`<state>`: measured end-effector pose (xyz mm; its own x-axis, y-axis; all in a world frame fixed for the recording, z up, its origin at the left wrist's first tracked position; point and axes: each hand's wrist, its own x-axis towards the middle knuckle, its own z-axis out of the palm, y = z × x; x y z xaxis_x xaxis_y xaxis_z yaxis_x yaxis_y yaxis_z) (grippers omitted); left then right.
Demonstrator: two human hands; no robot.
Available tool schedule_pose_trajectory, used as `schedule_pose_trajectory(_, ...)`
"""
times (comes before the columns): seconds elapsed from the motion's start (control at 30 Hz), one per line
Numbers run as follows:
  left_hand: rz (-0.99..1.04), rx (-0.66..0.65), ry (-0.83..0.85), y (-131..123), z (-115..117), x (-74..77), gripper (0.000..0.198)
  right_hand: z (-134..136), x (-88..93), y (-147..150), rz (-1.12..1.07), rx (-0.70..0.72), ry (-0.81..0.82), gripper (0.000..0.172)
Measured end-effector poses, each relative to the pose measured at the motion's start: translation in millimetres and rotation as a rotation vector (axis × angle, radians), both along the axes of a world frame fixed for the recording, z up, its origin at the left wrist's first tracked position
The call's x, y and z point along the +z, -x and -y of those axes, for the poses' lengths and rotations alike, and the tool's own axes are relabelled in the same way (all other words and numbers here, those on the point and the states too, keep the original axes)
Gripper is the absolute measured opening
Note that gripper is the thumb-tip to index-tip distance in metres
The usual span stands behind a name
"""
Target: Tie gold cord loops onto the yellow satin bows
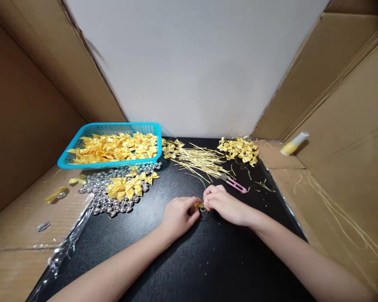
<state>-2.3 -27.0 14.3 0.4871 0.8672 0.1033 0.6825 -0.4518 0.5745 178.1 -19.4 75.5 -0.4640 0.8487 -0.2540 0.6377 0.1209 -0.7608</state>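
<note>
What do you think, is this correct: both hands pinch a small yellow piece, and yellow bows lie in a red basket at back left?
Not quite: the head view shows the basket is turquoise, not red. The left hand and right hand do pinch a small yellow piece, and yellow bows lie in that basket at back left.

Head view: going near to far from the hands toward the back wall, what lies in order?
Small yellow piece pinched between left hand and right hand → pink snips → gold strips → white wall.
</note>
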Motion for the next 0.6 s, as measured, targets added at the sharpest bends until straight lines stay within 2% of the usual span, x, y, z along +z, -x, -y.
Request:
schedule_pose_trajectory(0.13,-0.013,0.003,-0.013,0,0,0.5,0.017,-11,37.8,-13,-0.181,0.114,0.107,0.028)
schedule_pose_trajectory(0.33,-0.03,0.026,-0.021,1,-1,-0.6,0.019,-13,79.5,-35,-0.382,0.143,0.164,0.025)
schedule_pose_trajectory(0.5,-0.038,0.043,-0.017,2,-3,-1.8,0.019,-8,106.4,-51,-0.588,-0.005,0.167,0.03)
schedule_pose_trajectory(0.6,-0.042,0.065,-0.016,1,-3,-0.4,0.02,-6,120.0,-62,-0.568,-0.122,0.053,0.035)
